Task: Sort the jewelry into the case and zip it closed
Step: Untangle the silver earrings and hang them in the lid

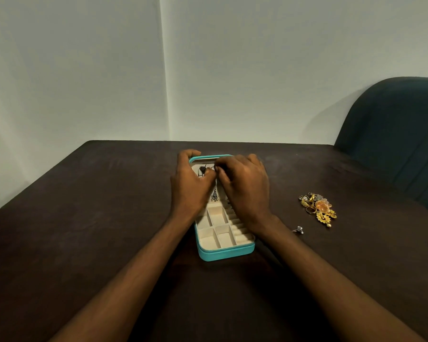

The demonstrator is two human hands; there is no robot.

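A teal jewelry case (226, 253) lies open on the dark table, its cream compartments facing up. My left hand (189, 183) curls over the case's far left corner, fingers hooked on the rim. My right hand (245, 183) is over the far part of the case, its fingertips pinching a dark silver necklace (214, 195) whose pendant hangs down over the cream lining. A dark earring (202, 169) sits in the far section beside my left thumb. A pile of gold jewelry (318, 208) lies on the table to the right, and a small silver piece (298, 230) nearer the case.
The dark brown table (97, 230) reaches back to a pale wall. A dark green chair back (395, 134) stands at the table's far right corner. The near compartments of the case hold nothing visible.
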